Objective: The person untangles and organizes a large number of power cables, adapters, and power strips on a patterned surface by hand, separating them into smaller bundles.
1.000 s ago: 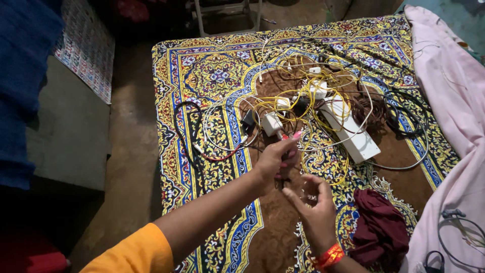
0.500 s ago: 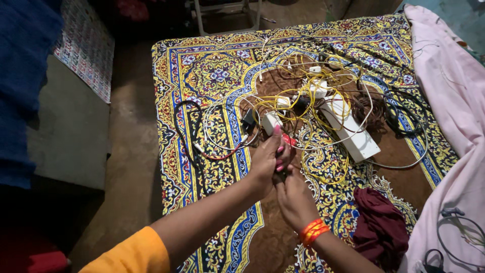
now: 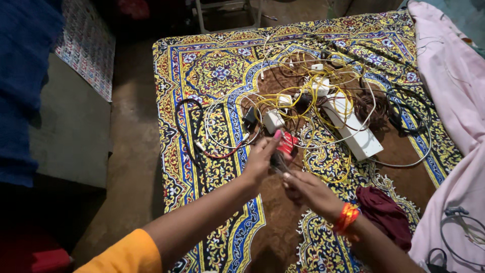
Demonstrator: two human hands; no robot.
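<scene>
The right hand point(image 3: 309, 189) has turned since half a second ago: then it pressed up under the left hand with its back to the camera, now it reaches in from the right with fingertips meeting the left hand point(image 3: 262, 159) at a small dark piece between them. Both hands are closed, pinching. The left hand grips a small red plug point(image 3: 288, 143) with a thin cable trailing from it; what the right pinches is too small and dark to tell. The plug sits just above the patterned rug point(image 3: 212, 76), at the near edge of a tangle of yellow cables point(image 3: 323, 101), beside a white charger point(image 3: 273, 121) and near a white power strip point(image 3: 353, 129)
</scene>
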